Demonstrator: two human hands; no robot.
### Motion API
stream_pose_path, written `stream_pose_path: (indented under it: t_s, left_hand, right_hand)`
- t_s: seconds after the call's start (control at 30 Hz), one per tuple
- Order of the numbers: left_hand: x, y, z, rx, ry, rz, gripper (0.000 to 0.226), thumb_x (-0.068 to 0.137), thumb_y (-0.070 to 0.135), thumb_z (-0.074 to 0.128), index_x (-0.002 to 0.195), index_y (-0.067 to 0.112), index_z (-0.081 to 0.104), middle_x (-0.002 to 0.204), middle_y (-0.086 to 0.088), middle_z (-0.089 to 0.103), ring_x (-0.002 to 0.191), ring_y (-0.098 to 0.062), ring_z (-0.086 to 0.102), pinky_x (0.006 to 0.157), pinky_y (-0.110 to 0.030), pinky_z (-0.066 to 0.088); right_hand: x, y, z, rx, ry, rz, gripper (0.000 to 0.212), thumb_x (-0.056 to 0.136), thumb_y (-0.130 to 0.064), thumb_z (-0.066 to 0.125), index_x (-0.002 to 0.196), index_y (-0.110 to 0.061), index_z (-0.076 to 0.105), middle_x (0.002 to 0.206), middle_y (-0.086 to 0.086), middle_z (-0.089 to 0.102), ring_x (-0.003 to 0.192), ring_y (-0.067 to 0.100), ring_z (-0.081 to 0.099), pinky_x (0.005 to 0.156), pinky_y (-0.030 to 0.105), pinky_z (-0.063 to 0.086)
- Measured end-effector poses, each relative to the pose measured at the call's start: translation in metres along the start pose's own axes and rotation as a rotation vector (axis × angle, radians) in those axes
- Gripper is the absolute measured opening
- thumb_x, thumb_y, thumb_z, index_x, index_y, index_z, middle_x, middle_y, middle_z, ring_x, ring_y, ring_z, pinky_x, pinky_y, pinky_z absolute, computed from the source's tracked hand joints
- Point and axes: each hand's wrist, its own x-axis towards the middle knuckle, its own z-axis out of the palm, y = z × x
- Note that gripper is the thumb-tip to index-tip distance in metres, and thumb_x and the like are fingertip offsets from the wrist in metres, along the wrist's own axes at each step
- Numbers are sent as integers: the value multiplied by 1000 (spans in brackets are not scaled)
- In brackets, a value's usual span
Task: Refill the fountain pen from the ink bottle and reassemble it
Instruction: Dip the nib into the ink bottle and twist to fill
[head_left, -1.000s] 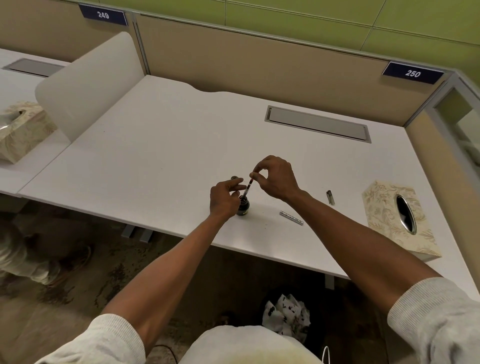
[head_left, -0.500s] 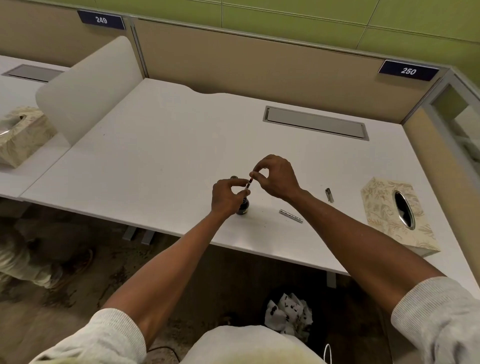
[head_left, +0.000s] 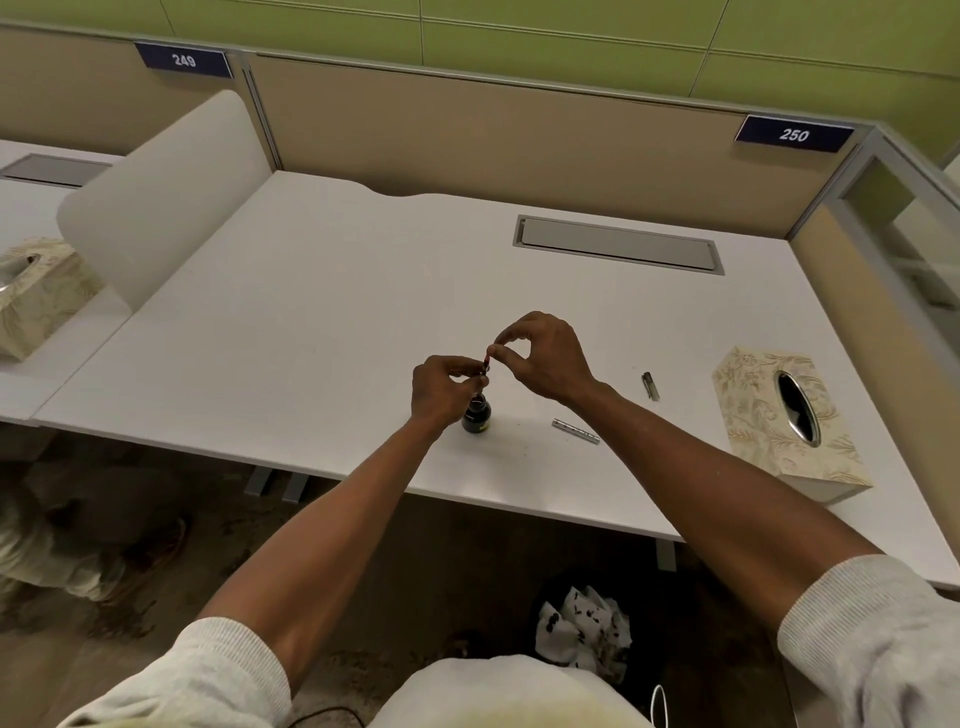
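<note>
A small dark ink bottle (head_left: 476, 414) stands open on the white desk (head_left: 311, 322) near its front edge. The thin pen section (head_left: 486, 365), dark with a red end, is held nearly upright just above the bottle's mouth. My left hand (head_left: 441, 387) grips its lower part with thumb and fingers. My right hand (head_left: 545, 358) pinches its top end. The silver pen barrel (head_left: 575, 431) lies on the desk to the right of the bottle. The pen cap (head_left: 649, 386) lies farther right. The nib is hidden behind my left fingers.
A patterned tissue box (head_left: 779, 415) sits at the desk's right edge. A grey cable tray lid (head_left: 618, 244) is set into the desk at the back. A white divider (head_left: 161, 192) stands at the left. A bin with ink-stained tissues (head_left: 587, 623) is under the desk.
The pen section has risen out of the bottle, and my left hand has moved up from the bottle to grip the section. My right hand still pinches its top.
</note>
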Motion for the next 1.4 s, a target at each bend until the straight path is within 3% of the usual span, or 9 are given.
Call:
stream_pose_path:
  t_s: [0.07, 0.2, 0.57, 0.9, 1.0, 1.23, 1.4]
  left_hand:
    - [-1, -2, 0, -21, -1, -5, 18, 77, 15, 80, 95, 19, 79, 90, 8, 74, 89, -7, 67, 82, -18, 49]
    - [0, -7, -2, -43, 13, -38, 19, 76, 17, 81, 95, 19, 79, 92, 7, 76, 85, 2, 67, 75, -12, 45]
    - [0, -20, -8, -132, 89, -176, 24, 76, 19, 83, 99, 14, 76, 91, 2, 75, 88, -11, 69, 80, -21, 49]
    - [-5, -23, -8, -239, 140, -292, 25, 77, 18, 83, 101, 15, 78, 93, 3, 76, 83, 0, 66, 74, -17, 46]
    - [-6, -23, -7, -244, 137, -302, 24, 77, 20, 83, 100, 17, 78, 94, 3, 76, 88, -6, 68, 76, -19, 46]
    - [-4, -21, -9, -434, 142, -384, 24, 79, 21, 82, 100, 12, 76, 97, 1, 75, 95, -14, 67, 90, -32, 49]
    - [-11, -9, -4, -653, 94, -464, 16, 83, 19, 78, 97, 14, 73, 99, -1, 73, 98, -16, 68, 76, -28, 48]
  right_hand:
    - [-2, 1, 0, 13, 16, 11, 24, 84, -49, 69, 86, -27, 78, 92, -2, 74, 89, 18, 66, 81, 44, 53]
    - [-6, 4, -1, 30, 32, 33, 21, 84, -44, 71, 86, -24, 78, 92, -1, 74, 90, 19, 66, 83, 45, 52]
    - [-22, 17, -3, 83, 63, 126, 16, 83, -40, 75, 83, -24, 78, 92, 0, 74, 89, 18, 67, 83, 41, 53]
    - [-25, 18, -5, 95, 71, 144, 15, 83, -38, 75, 83, -23, 78, 92, -1, 75, 89, 17, 67, 84, 40, 53]
    - [-27, 19, -6, 106, 80, 150, 15, 83, -36, 75, 84, -22, 78, 91, -1, 75, 88, 16, 67, 84, 39, 53]
    - [-34, 25, -12, 164, 127, 213, 16, 84, -34, 77, 86, -18, 78, 93, 0, 76, 87, 14, 68, 82, 31, 52]
    - [-45, 35, -18, 265, 181, 342, 16, 85, -34, 76, 85, -18, 78, 91, -6, 76, 85, 9, 68, 77, 18, 46]
